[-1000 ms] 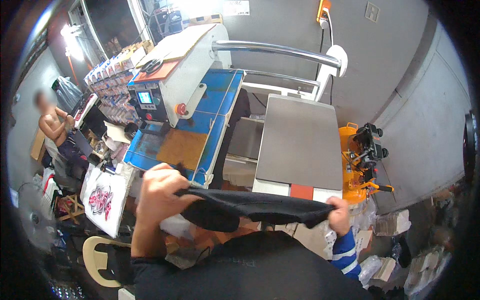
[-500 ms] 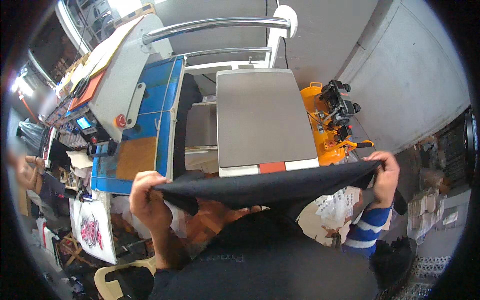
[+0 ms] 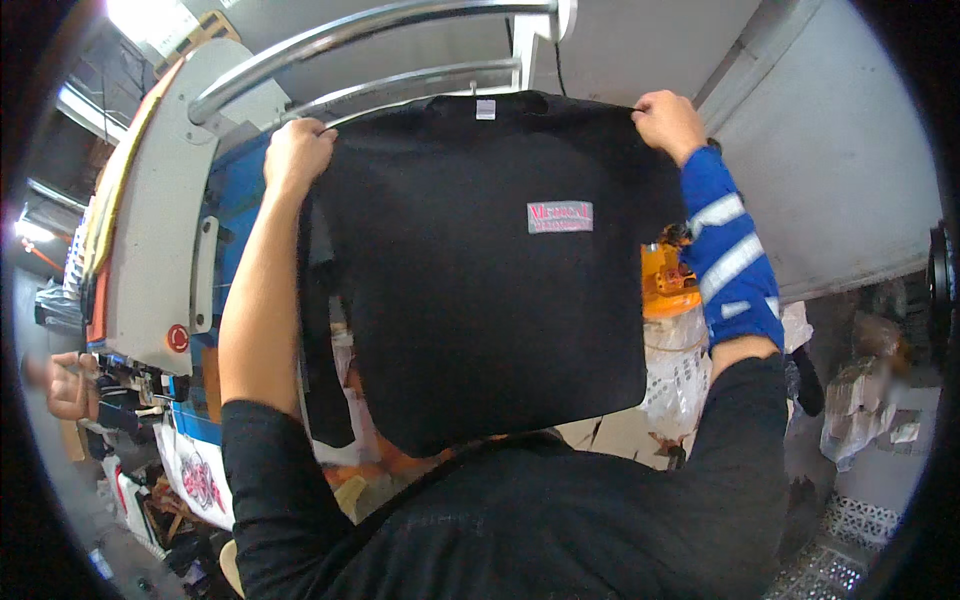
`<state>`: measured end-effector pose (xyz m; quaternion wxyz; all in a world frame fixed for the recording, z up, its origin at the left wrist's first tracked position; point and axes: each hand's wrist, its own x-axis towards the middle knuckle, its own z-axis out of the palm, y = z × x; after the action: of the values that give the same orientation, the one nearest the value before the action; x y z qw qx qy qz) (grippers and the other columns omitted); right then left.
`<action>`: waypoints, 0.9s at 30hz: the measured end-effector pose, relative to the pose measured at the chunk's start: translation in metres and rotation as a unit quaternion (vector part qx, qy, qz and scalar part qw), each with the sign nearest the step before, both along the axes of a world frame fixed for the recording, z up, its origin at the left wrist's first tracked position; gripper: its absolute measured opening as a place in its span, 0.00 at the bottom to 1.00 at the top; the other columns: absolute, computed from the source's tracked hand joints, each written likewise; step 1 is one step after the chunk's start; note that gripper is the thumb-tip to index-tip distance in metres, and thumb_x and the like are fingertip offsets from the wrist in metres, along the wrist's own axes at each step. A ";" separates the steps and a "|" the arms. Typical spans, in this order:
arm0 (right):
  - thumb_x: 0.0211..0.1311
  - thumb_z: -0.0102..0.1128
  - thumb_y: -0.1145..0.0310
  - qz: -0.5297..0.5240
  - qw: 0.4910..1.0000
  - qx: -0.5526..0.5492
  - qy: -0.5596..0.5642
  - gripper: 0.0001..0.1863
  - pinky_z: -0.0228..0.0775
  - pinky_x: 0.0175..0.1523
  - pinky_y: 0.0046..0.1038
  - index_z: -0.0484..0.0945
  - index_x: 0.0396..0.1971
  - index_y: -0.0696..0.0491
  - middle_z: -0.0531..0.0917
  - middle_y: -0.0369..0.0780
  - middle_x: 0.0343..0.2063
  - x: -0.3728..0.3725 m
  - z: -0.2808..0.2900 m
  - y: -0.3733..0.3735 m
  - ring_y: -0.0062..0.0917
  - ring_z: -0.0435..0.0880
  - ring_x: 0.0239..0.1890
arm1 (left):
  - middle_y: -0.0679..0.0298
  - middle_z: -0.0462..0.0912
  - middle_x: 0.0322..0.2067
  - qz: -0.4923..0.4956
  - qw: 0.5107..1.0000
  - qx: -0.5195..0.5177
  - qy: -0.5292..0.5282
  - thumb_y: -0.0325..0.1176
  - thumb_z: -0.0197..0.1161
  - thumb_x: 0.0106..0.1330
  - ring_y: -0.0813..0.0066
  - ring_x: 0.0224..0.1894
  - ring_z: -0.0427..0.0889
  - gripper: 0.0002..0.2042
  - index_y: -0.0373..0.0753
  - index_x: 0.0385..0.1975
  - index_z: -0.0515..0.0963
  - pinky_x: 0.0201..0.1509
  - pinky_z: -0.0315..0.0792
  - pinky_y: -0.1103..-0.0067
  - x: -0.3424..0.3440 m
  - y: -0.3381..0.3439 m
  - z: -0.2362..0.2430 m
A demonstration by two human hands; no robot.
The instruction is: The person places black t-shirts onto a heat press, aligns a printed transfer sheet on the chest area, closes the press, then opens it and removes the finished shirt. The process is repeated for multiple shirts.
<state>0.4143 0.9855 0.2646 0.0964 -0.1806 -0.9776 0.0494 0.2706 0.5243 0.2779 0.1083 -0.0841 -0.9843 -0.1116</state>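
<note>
A black long-sleeved shirt (image 3: 470, 320) hangs spread out in front of me, upright, with its neckline at the far edge. My left hand (image 3: 298, 158) is closed on its left shoulder, and my right hand (image 3: 668, 122) pinches the right shoulder. A pale label (image 3: 485, 110) shows inside the collar. On the chest, right of centre, is a small grey rectangular patch (image 3: 560, 217) with pink lettering. One sleeve (image 3: 325, 370) dangles at the left below my left hand. The flat grey platen is hidden behind the shirt.
At left stands a pale machine housing (image 3: 150, 260) with a red stop button (image 3: 177, 338). A chrome bar (image 3: 380, 32) crosses beyond the shirt. An orange compressor (image 3: 668, 280) shows at right. Another person's hand (image 3: 72, 388) is at the far left, above a white printed cloth (image 3: 192, 470).
Both hands have risen away from me, with the shirt stretched between them. It has unfolded from a narrow band to its full front, showing the patch and covering the platen.
</note>
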 end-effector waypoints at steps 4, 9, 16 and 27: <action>0.60 0.60 0.65 -0.087 0.982 -0.156 -0.064 0.15 0.77 0.59 0.42 0.88 0.41 0.54 0.87 0.51 0.47 -0.085 -0.146 0.054 0.45 0.85 0.54 | 0.48 0.86 0.30 0.122 0.884 0.391 -0.225 0.28 0.57 0.70 0.64 0.24 0.89 0.12 0.22 0.40 0.80 0.22 0.83 0.73 -0.065 0.042 -0.109; 0.60 0.65 0.65 -0.069 0.956 -0.262 0.115 0.15 0.76 0.59 0.43 0.84 0.44 0.56 0.86 0.52 0.47 -0.133 -0.159 0.016 0.47 0.85 0.53 | 0.47 0.86 0.40 0.094 0.867 0.475 -0.117 0.31 0.61 0.71 0.62 0.42 0.89 0.20 0.27 0.59 0.73 0.41 0.84 0.73 -0.099 0.035 -0.162; 0.61 0.66 0.65 0.382 0.915 -0.079 0.104 0.20 0.77 0.57 0.43 0.79 0.52 0.54 0.84 0.49 0.50 -0.062 -0.142 -0.059 0.45 0.84 0.50 | 0.50 0.82 0.58 -0.151 0.895 0.415 -0.064 0.25 0.62 0.69 0.62 0.61 0.81 0.20 0.32 0.61 0.75 0.65 0.72 0.71 0.022 0.057 -0.163; 0.65 0.57 0.72 0.380 0.922 0.075 0.011 0.18 0.81 0.46 0.44 0.75 0.55 0.51 0.87 0.47 0.36 -0.053 -0.145 -0.099 0.45 0.88 0.41 | 0.54 0.87 0.43 -0.058 0.965 0.205 0.154 0.21 0.62 0.69 0.65 0.47 0.86 0.09 0.30 0.47 0.82 0.56 0.77 0.73 0.265 -0.077 -0.027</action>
<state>0.3609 0.8867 0.1199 0.0944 0.2133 -0.9724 0.0107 0.5354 0.4472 0.2504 0.2664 -0.1329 -0.9055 -0.3024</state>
